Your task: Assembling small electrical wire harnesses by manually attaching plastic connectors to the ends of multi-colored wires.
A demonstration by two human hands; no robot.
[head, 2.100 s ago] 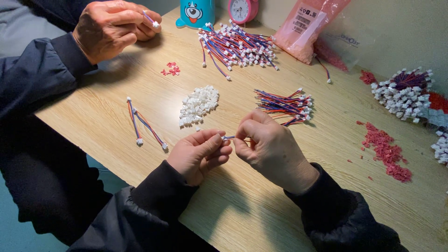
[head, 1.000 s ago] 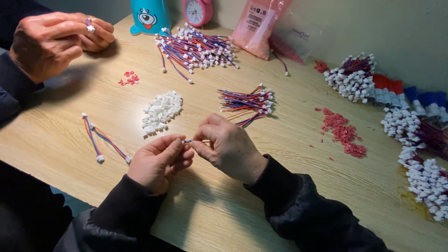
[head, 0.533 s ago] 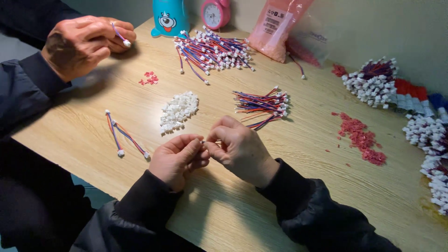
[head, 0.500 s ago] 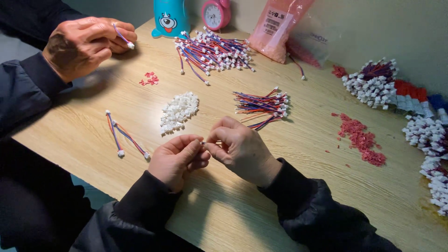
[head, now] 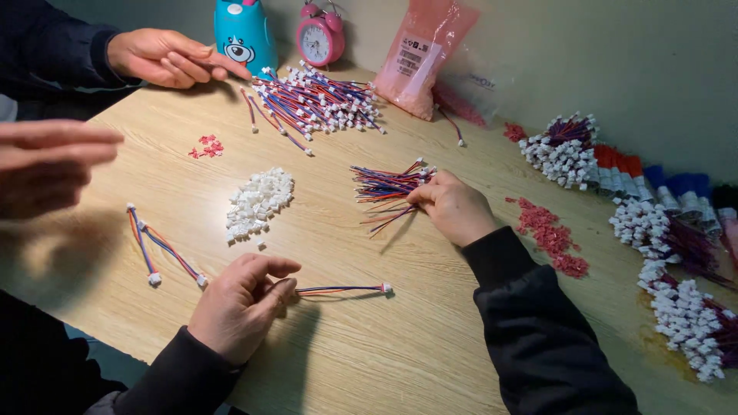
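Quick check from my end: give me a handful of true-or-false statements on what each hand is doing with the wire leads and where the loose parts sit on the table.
1. The left hand holds one end of a thin red-and-blue wire lead with a white plug. True.
2. The right hand rests on the heap of white plastic connector housings. False: it reaches into the small loose bundle of red and blue wires.
3. Two finished leads lie left of the left hand. True.
4. The pink alarm clock lies face down. False: it stands upright.

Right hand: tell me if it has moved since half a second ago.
Yes. The right hand has left the left hand and gone up the table to the loose wire bundle, beyond the white connector pile.
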